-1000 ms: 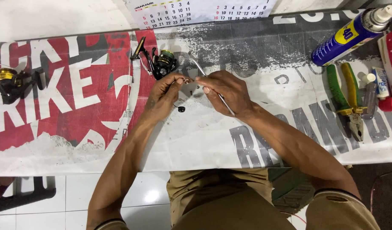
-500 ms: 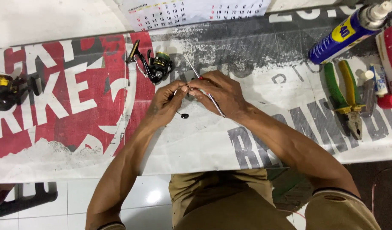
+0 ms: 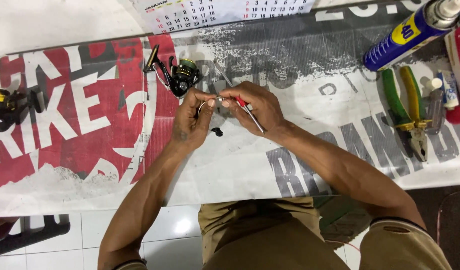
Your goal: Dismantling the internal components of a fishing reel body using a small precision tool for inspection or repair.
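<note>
I observe my left hand pinching a small curved wire part over the printed banner, fingertips closed on it, while my right hand grips a thin red-handled screwdriver whose tip meets that part; the contact point is too small to confirm. A black fishing reel lies just beyond the hands, a small black piece just below them, and green-handled pliers well to the right.

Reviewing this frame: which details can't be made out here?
Head view only:
- Small metal part between the left hand and right hand: fingers cover it.
- Thin tool's tip: hidden by fingertips.
- Spray can top: cut off by edge.
- Small black piece: too small to identify.
</note>
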